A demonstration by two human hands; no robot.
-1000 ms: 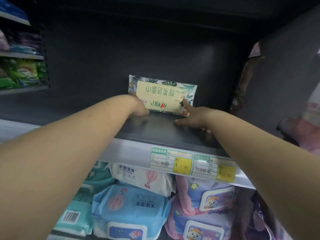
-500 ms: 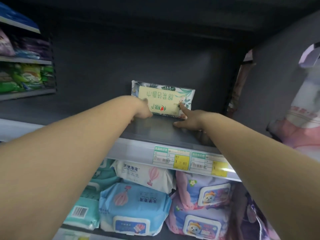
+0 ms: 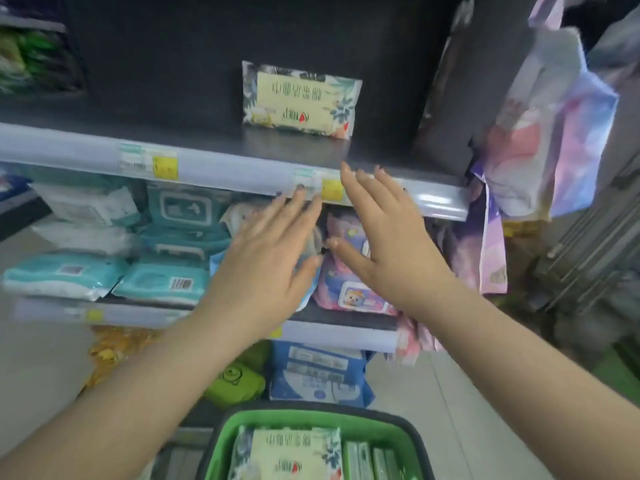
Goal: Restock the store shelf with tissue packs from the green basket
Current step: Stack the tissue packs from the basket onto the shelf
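Observation:
One tissue pack with a leaf print and a cream label stands alone on the dark upper shelf, leaning against the back wall. My left hand and my right hand are both in front of the shelf edge, below the pack, fingers spread and holding nothing. At the bottom of the view the green basket holds another tissue pack of the same print, with several more packs stood on edge beside it.
Below the upper shelf, a second shelf carries teal wet-wipe packs and purple ones. Blue packs and a green item sit lower down. Pink and purple bags hang at the right.
Both hands let go of the tissue pack and drew back off the shelf, opening. The view tilted down, bringing the green basket into sight.

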